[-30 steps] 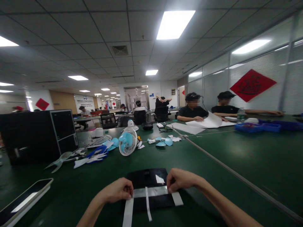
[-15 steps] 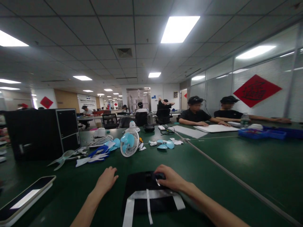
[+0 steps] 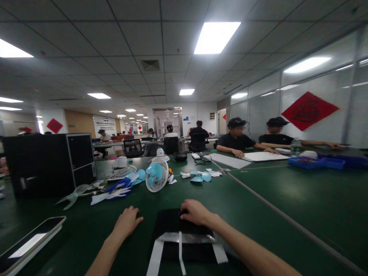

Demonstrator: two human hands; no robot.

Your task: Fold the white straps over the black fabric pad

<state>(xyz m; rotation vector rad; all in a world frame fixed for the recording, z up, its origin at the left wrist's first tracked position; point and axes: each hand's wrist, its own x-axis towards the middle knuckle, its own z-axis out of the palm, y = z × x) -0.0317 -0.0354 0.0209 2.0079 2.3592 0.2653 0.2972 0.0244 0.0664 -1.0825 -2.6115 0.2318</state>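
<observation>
A flat black pad [image 3: 169,230] lies on the green table [image 3: 287,199] right in front of me, crossed by a grey band [image 3: 186,238] with white straps [image 3: 155,258] hanging off its near side. My right hand [image 3: 195,211] rests on the pad's far edge, fingers curled down on it, and I cannot see anything in them. My left hand [image 3: 126,222] lies flat on the table just left of the pad, fingers stretched out and holding nothing.
A phone [image 3: 28,241] lies at the near left. Beyond the pad stand a small white and blue fan [image 3: 156,174], loose fan blades [image 3: 198,176], gloves [image 3: 112,191] and a black computer case [image 3: 51,163]. Two people sit at the far right with paper sheets [image 3: 264,156] and blue trays [image 3: 316,162].
Both hands let go of the grey band and moved away from me: the left onto the table beside the pad, the right onto the pad's far edge.
</observation>
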